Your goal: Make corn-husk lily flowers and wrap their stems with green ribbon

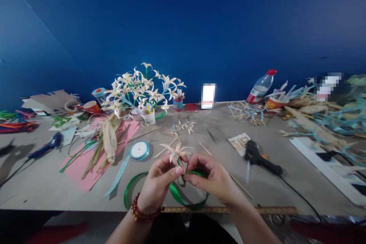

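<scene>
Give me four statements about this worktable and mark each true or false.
1. The left hand holds a cream-petalled flower. True.
2. The right hand holds a shiny green ribbon. True.
3. A white-centred spool of pale-blue ribbon lies on the pink paper. False: the spool of pale-blue ribbon is on the grey tabletop, right of the pink paper.
4. A bracelet of red beads is on the right wrist. False: the bracelet is on the left wrist.

A blue wall [183,26] — paler at left — backs a grey table [265,192].
</scene>
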### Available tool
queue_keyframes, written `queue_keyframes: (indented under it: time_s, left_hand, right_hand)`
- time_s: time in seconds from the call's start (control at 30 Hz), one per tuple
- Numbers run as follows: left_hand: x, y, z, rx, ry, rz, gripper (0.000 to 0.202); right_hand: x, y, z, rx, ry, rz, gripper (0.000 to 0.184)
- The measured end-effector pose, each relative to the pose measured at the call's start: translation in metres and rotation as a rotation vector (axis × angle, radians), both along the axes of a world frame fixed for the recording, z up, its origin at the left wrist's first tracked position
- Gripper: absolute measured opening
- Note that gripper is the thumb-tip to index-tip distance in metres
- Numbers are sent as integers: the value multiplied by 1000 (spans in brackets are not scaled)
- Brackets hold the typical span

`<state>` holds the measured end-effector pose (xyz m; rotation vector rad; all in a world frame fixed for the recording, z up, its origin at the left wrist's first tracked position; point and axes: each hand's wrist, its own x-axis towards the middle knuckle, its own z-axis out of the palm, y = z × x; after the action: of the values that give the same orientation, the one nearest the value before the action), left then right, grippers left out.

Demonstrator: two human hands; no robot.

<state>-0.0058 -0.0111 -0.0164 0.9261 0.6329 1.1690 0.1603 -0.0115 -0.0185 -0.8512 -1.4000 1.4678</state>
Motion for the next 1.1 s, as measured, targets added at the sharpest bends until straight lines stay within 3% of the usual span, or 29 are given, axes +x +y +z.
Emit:
queue_keyframes:
  time_s: [0.13,0.5,0.77,0.93,1.1]
  left_hand:
    - [1,1,-1,-19,-61,-31,13]
    - [5,0,0,-14,-173,-168,17]
    - [-2,-7,-15,121,9,75,6]
    - [-9,-7,-17,250,160,153,7]
    - [-12,-6,-16,137,88,64,4]
  right_hand:
    - [0,2,0,-72,75,45,25]
    - [-6,3,-4,-27,90,103,30]
    - [-8,-2,-5,309,-227,-139,23]
    - [-9,-5,0,281,-304,-157,15]
    - [-4,-9,6,190,-344,-139,8]
